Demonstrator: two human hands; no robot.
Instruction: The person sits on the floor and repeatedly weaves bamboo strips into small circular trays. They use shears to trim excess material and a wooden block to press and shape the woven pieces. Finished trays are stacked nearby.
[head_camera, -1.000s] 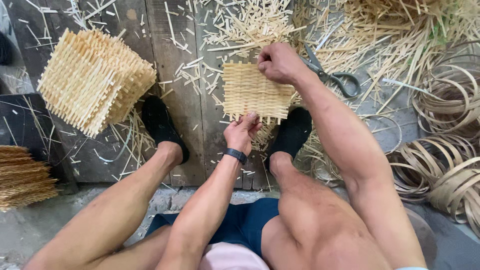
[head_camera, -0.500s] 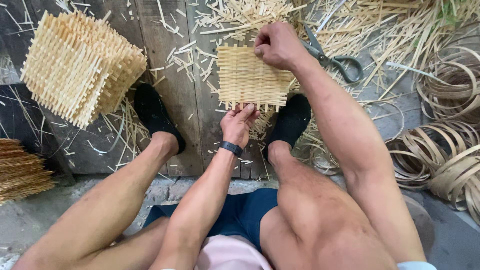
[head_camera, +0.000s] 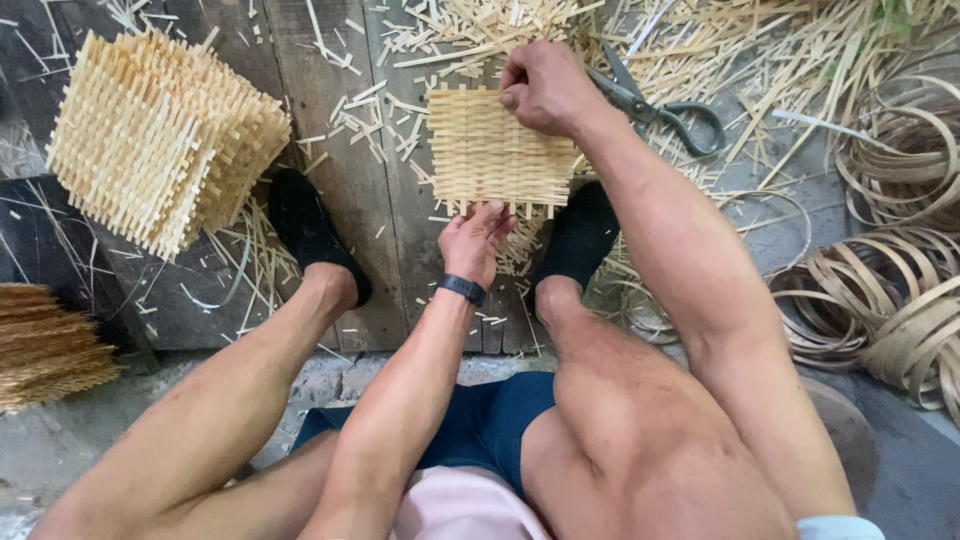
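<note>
The small woven mat (head_camera: 497, 152) is lying flat on the wooden floor (head_camera: 340, 150) between the 2 feet. The right hand (head_camera: 540, 88) is pinching its far edge, pinning it down, while the left hand (head_camera: 476, 240) is touching the near edge, grip loosely curled. Beyond the mat, scissors (head_camera: 655, 105) are lying partly buried in strips; fingertips are hidden.

Woven mat (head_camera: 495, 150) lower (toward feet)
</note>
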